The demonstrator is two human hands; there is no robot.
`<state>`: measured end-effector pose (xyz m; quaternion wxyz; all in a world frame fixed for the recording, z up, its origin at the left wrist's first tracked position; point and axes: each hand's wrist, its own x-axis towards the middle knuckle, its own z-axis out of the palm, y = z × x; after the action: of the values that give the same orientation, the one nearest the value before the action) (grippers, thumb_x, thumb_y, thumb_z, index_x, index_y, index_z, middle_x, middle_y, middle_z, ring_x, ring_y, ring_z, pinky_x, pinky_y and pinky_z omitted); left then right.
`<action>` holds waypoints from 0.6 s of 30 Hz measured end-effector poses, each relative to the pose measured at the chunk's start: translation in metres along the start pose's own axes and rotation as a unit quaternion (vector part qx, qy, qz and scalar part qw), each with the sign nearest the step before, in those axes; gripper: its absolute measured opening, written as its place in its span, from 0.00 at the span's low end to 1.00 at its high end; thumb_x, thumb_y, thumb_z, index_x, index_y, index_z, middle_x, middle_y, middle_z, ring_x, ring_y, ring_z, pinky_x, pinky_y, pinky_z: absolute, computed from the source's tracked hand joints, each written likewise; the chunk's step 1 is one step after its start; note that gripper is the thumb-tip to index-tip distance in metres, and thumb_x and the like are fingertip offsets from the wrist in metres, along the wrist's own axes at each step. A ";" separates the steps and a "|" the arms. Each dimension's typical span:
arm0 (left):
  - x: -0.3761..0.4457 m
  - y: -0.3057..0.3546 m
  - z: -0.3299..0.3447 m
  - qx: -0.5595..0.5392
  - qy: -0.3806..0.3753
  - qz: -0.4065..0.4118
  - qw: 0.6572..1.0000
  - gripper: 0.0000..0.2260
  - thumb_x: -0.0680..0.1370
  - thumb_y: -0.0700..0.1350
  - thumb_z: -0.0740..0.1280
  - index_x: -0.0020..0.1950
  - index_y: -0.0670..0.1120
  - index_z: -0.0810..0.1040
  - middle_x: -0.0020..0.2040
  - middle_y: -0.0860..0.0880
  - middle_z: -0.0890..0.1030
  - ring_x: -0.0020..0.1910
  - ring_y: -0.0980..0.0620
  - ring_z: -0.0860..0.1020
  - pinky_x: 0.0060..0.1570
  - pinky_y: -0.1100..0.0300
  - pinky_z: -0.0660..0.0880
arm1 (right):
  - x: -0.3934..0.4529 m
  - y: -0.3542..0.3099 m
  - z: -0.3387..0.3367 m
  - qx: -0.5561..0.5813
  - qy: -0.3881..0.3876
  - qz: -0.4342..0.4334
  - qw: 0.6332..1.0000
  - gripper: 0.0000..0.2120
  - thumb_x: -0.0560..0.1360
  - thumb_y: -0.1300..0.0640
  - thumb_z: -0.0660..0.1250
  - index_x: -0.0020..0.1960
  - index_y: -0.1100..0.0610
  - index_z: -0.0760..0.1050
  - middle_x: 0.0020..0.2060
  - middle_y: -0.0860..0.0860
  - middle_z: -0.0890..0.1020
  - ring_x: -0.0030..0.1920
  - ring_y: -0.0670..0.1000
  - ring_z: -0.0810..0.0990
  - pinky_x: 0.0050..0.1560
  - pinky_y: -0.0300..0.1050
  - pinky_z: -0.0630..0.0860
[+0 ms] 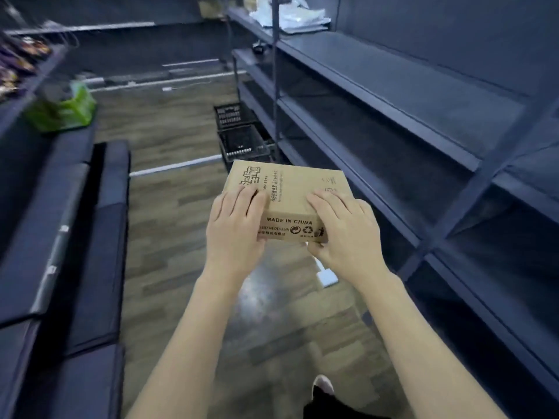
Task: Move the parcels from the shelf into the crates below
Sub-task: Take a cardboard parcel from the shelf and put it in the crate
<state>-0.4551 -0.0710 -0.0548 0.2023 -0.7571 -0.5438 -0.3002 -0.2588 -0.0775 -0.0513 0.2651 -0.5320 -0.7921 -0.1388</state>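
Cardboard parcel (287, 195) held in mid-air at frame centre, over the wooden floor (169, 231) of the aisle, clear of every shelf. Left hand (234, 228) clamped on its near left corner, fingers (242, 198) laid flat and slightly spread across the top face, thumb out of sight underneath. Right hand (343, 234) gripping the near right corner the same way, fingers reaching over the top, thumb tucked below the printed front edge. Parcel tilted a little, far edge higher than the near one.

Black crates (242, 143) on the floor at twelve o'clock, just beyond the parcel's far edge, tucked beside the dark shelving (408, 116) running along from one to four o'clock. Nearer crate seemingly empty, though hard to tell through the blur. More pale parcels (290, 13) stacked on the top shelf at about one o'clock. Green bag (65, 108) on the left-hand rack at ten o'clock.

Risks from here: grip only on the near corners, so a sag or slip of the far end likely if lowered fast. Crate mouth narrow beside the shelf upright, so a clipped rim or a parcel wedged on edge quite possible. White object (326, 275) lying on the floor at five o'clock of the parcel, a possible trip hazard when stepping forward.
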 end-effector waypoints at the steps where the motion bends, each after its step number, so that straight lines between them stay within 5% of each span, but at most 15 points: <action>1: -0.004 -0.018 -0.002 0.007 -0.020 -0.018 1.000 0.29 0.56 0.40 0.74 0.57 0.41 0.77 0.58 0.44 0.79 0.59 0.45 0.71 0.62 0.52 0.62 | 0.011 -0.010 0.010 0.011 -0.005 -0.019 1.000 0.36 0.54 0.52 0.79 0.62 0.57 0.76 0.58 0.51 0.80 0.59 0.56 0.77 0.55 0.48 0.65; 7: 0.003 -0.097 0.006 0.043 -0.070 -0.111 0.990 0.34 0.57 0.44 0.79 0.62 0.43 0.75 0.63 0.45 0.76 0.63 0.45 0.71 0.66 0.51 0.54 | 0.088 -0.044 0.068 0.067 -0.001 -0.114 0.991 0.32 0.56 0.55 0.75 0.60 0.57 0.76 0.58 0.52 0.80 0.57 0.57 0.77 0.54 0.47 0.63; 18: 0.095 -0.180 0.105 0.102 -0.035 -0.166 0.980 0.36 0.60 0.43 0.79 0.66 0.43 0.73 0.65 0.46 0.75 0.66 0.46 0.69 0.68 0.51 0.53 | 0.242 -0.011 0.188 0.137 0.008 -0.169 0.976 0.33 0.58 0.57 0.78 0.63 0.57 0.75 0.61 0.51 0.78 0.62 0.56 0.75 0.60 0.46 0.62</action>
<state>-0.5785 0.1213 -0.0717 0.2066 -0.6418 -0.6963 -0.2461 -0.3913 0.1985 -0.0673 0.3145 -0.3482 -0.8798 -0.0763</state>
